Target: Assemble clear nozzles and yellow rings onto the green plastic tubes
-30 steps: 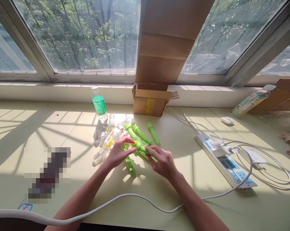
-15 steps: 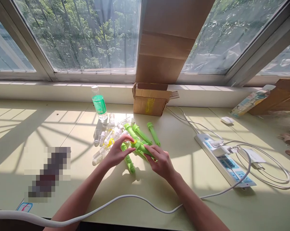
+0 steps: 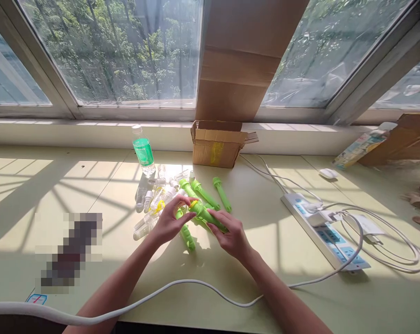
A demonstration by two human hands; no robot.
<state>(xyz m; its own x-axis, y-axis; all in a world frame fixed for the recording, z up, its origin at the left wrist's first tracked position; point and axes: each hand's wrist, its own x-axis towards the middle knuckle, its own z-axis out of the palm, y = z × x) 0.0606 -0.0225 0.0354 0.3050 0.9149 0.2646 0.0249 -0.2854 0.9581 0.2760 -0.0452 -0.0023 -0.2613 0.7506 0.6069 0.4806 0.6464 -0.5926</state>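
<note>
While 2 hands [image 3: 168, 225] [image 3: 232, 236] pinch green tube [image 3: 204, 213] (tilted), fingers [image 3: 183, 200] curled

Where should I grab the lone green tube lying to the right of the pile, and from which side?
Grip the lone green tube at mid-shaft from above, fingers across its narrow width. It lies flat, ribbed cap toward the window, bare table on its right, a neighbouring tube close on its left.

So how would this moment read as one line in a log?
right hand: grips green tube | left hand: pinches its yellow end | nearby: clear tubes, loose green tubes
</note>
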